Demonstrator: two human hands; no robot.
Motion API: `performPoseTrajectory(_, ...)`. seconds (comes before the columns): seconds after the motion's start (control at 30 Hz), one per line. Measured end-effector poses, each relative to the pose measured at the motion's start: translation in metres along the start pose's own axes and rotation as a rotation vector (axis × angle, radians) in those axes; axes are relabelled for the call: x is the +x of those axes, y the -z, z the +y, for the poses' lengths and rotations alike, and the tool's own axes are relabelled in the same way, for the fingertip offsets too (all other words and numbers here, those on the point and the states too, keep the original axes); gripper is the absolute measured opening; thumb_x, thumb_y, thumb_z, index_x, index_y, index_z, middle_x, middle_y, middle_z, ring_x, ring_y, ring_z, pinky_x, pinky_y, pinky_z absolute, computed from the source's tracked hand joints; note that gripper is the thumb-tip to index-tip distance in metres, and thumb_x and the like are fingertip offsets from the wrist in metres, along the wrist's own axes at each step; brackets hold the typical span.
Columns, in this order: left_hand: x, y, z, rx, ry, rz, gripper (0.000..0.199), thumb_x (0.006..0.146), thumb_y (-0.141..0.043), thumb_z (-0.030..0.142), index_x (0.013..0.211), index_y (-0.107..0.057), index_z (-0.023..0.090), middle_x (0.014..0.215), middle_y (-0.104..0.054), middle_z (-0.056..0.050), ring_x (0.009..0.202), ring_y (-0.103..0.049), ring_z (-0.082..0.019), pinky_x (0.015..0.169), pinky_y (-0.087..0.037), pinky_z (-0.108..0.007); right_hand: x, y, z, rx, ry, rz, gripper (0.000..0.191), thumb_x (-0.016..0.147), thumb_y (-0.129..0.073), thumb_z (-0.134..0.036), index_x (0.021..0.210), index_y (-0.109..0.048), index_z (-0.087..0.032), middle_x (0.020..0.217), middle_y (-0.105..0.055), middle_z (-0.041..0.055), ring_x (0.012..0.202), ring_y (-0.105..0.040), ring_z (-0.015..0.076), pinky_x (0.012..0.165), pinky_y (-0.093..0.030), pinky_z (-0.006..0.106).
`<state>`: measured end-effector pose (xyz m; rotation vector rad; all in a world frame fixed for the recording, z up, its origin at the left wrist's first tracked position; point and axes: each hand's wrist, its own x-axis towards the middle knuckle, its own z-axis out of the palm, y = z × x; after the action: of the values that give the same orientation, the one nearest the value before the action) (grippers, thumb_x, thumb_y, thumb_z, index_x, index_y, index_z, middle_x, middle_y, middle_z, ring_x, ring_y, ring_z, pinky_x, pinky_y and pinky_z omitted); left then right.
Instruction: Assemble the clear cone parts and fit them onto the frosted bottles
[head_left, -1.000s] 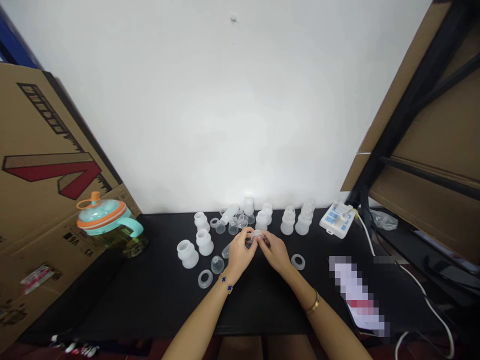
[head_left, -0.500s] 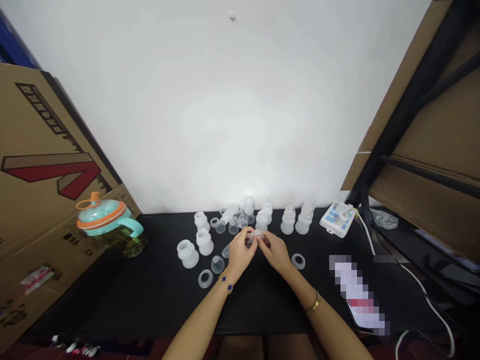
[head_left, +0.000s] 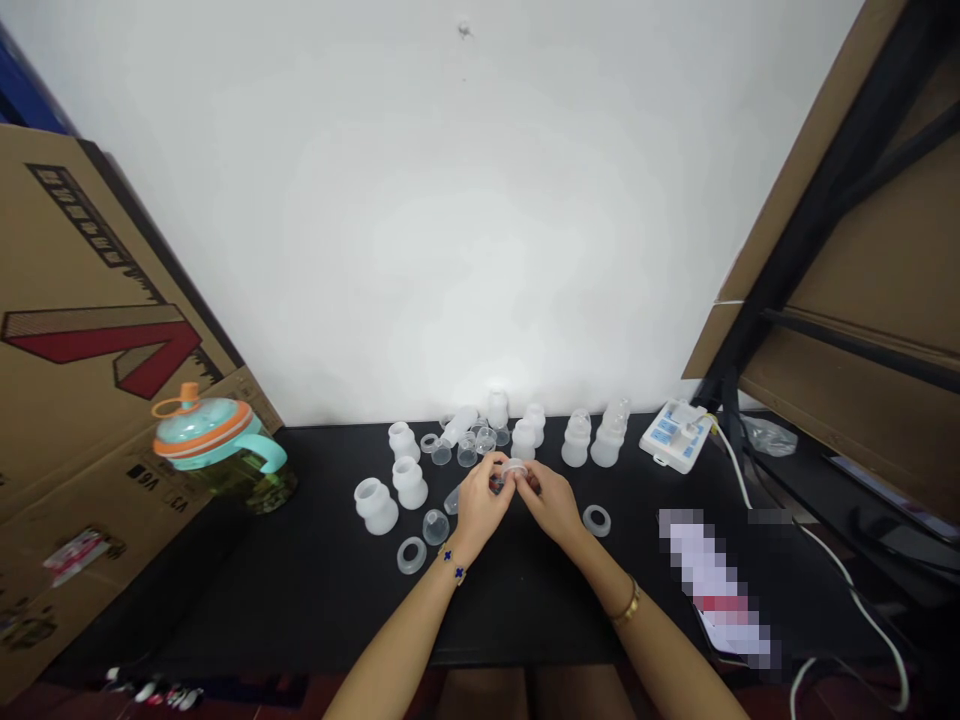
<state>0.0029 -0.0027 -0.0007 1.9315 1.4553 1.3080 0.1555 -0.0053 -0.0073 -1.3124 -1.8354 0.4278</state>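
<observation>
Left hand [head_left: 482, 502] and right hand [head_left: 551, 502] jointly pinched a translucent ring [head_left: 514, 466] above the black surface [head_left: 517, 615]; uneven fingertip pressure, I judged, could let it slip.

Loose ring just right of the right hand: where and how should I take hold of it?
I'd pinch the ring by opposite sides of its outer rim, coming from above with the right hand once it frees the translucent piece. The ring seems to lie flat, hole up, on the black table, leaving its edge exposed.
</observation>
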Motion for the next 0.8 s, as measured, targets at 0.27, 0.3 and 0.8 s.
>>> performPoseTrajectory(0.27, -0.0001, 0.0005, 0.0008, -0.003, 0.014, -0.006, 0.015, 0.088, -0.058, 0.031, 0.101, -0.061, 0.024, 0.08, -0.072, 0.001, 0.07, -0.067, -0.015, 0.07, -0.051, -0.026, 0.0003, 0.0007, -0.001, 0.009, -0.006, -0.003, 0.026, 0.097, -0.048, -0.037, 0.1, -0.068, -0.021, 0.076, -0.066, 0.0011, 0.065, -0.058, 0.0165, 0.061, -0.038, 0.025)
performPoseTrajectory(0.3, -0.0001, 0.0006, 0.0009, -0.007, 0.017, -0.007, 0.015, 0.088, -0.059, 0.031, 0.101, -0.061, 0.024, 0.08, -0.072, 0.001, 0.069, -0.066, -0.015, 0.069, -0.051, -0.026, 0.0004, 0.0008, -0.0013, 0.009, -0.007, -0.003, 0.026, 0.097, -0.049, -0.037, 0.1, -0.069, -0.021, 0.075, -0.066, 0.001, 0.065, -0.058, 0.0163, 0.061, -0.037, 0.025)
performPoseTrajectory(0.8, 0.0008, 0.0007, 0.0011, -0.043, 0.026, -0.025, 0.013, 0.088, -0.058, 0.031, 0.099, -0.06, 0.023, 0.072, -0.071, 0.003, 0.066, -0.065, -0.016, 0.066, -0.048, -0.025, 0.0002, -0.0001, -0.0005, 0.002, -0.006, 0.003, 0.024, 0.095, -0.05, -0.036, 0.094, -0.068, -0.02, 0.073, -0.064, 0.0004, 0.063, -0.056, 0.0153, 0.06, -0.036, 0.024)
